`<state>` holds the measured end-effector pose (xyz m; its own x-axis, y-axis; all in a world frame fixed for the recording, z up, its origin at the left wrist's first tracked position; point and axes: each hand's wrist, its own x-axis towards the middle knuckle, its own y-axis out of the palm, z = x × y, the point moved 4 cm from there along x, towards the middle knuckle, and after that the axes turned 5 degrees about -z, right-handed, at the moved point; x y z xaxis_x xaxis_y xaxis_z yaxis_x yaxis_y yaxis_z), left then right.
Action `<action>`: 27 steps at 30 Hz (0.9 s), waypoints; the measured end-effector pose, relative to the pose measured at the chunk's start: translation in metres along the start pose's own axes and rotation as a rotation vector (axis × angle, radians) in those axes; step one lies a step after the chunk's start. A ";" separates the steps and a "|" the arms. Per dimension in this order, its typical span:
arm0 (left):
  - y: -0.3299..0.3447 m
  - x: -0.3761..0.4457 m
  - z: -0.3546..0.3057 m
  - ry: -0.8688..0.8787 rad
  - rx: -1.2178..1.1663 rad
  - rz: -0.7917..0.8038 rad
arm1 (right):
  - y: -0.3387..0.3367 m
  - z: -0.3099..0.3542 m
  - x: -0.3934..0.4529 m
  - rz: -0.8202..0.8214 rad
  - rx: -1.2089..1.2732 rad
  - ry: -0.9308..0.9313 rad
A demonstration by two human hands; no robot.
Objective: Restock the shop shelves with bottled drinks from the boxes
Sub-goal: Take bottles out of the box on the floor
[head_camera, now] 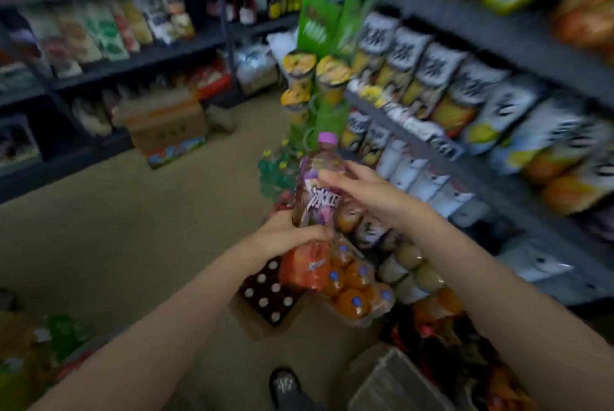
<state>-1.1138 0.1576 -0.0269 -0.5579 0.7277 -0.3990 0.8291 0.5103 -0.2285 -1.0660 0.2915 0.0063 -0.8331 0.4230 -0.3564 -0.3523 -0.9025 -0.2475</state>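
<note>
A purple-capped drink bottle (317, 188) with a purple label stands upright in the middle of the view. My left hand (285, 234) grips its base from below, and an orange bottle (307, 269) sits just under that hand. My right hand (362, 189) holds the purple bottle's upper part, fingers curled around its shoulder. Below the hands, an open cardboard box (262, 317) holds dark bottles with white caps. Beside it lies a shrink-wrapped pack of orange drinks (357, 291). The picture is motion-blurred.
Dark shelves (498, 28) full of snack bags run along the right; more shelves (143, 55) line the left and back. A cardboard box (166, 124) sits on the tan floor at left. A wire rack of cup noodles (315, 81) stands ahead. My shoe (285, 384) shows below.
</note>
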 end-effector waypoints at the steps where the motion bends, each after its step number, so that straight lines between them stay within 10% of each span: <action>1: 0.016 -0.010 -0.024 -0.002 -0.004 0.013 | -0.019 0.003 -0.024 -0.044 0.024 0.020; 12: 0.261 -0.125 -0.269 0.692 0.428 0.412 | -0.239 0.031 -0.344 -0.717 0.211 -0.197; 17: 0.417 -0.187 -0.314 1.007 0.439 0.377 | -0.341 0.000 -0.494 -1.187 -0.080 -0.260; 27: 0.708 -0.259 -0.341 1.117 0.767 0.424 | -0.546 -0.160 -0.720 -1.766 -0.321 0.060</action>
<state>-0.3954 0.4866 0.2179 0.2980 0.9185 0.2599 0.5513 0.0566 -0.8324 -0.2055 0.4929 0.2545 0.4158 0.7792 0.4690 -0.6233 0.6196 -0.4770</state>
